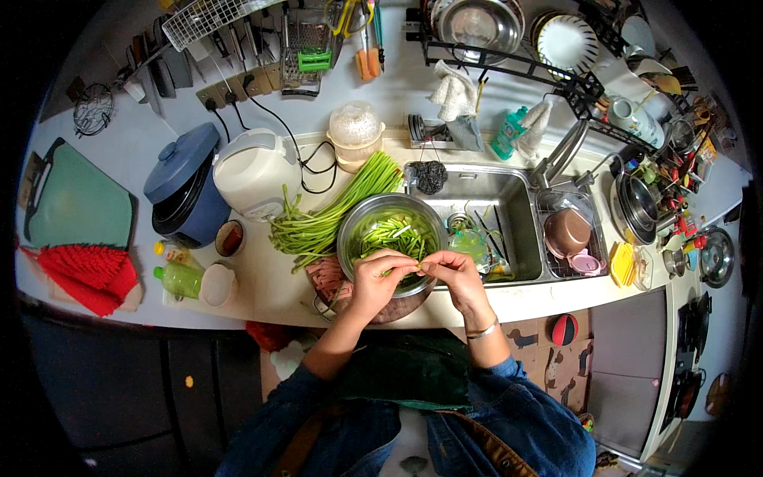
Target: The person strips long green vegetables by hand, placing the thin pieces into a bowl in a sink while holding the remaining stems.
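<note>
My left hand and my right hand meet over the near side of a metal bowl. Between their fingertips they pinch a small piece of green stem, mostly covered by the fingers. Many short cut green stems lie inside the bowl. To its left rests a bunch of long green stems, which look like garlic scapes. Pink strips of what seems to be ham lie on a round wooden board that is partly beneath the bowl.
A steel sink adjoins the bowl on the right, with scraps and a plastic bag in it. A white rice cooker and a blue lidded pot stand left. Above hangs a black dish rack. A faucet rises behind the sink.
</note>
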Motion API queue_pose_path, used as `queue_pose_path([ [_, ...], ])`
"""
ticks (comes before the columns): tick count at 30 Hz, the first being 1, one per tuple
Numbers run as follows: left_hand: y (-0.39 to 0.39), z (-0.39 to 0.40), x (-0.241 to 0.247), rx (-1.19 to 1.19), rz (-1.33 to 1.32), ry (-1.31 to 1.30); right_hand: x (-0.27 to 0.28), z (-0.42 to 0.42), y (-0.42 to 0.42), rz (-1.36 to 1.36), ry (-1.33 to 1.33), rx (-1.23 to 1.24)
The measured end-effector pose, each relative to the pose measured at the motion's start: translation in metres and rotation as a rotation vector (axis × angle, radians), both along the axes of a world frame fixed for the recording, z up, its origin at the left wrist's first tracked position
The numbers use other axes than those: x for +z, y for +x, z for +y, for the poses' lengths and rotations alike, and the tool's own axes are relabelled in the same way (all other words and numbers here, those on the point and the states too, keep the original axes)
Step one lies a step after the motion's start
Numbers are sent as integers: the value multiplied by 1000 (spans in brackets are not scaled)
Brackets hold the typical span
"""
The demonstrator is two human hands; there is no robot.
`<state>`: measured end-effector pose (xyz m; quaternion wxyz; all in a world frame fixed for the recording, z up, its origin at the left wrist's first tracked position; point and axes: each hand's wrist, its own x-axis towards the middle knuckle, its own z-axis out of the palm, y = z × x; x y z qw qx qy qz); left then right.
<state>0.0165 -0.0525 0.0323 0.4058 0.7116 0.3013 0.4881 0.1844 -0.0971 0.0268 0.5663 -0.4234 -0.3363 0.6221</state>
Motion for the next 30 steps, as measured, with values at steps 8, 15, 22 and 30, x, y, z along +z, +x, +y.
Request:
queue_pose_path([
  [8,-5,3,2,22,149,166,6,-4,0,-193,17,-18],
  [15,-5,-1,-1,30,155,153,-2,-4,-8,-168,41,-76],
  [22,-2,-3,-1,-15,-56,-109,0,-3,-11,-45,18,-49],
  [30,-12,6,-13,-53,-594,-654,-13,2,-4,18,-43,-65],
])
